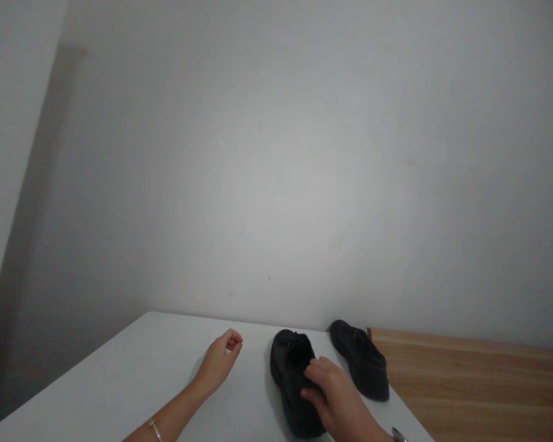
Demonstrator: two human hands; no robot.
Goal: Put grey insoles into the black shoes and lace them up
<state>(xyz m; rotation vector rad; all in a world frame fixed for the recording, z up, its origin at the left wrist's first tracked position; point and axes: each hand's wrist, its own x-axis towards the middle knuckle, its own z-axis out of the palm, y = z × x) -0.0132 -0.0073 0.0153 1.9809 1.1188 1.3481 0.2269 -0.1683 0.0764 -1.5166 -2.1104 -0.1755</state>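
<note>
A black lace-up shoe (288, 380) stands on the white tabletop (133, 387), its toe towards the wall and its heel towards me. My right hand (329, 390) is closed at the right side of its opening, fingers and thumb at the collar. To the left, apart from the shoe, my left hand (221, 356) hovers above the table. Its fingers are curled towards the thumb, and nothing shows between them. A second black shoe (362, 362) rests along the table's right edge, beyond my right hand and touched by neither hand.
A plain pale wall (286, 184) rises right behind the table. Beyond the right edge lies a wood-grain surface (479, 387). A bracelet (155, 428) circles my left wrist, and a metal band (399, 434) shows at my right wrist.
</note>
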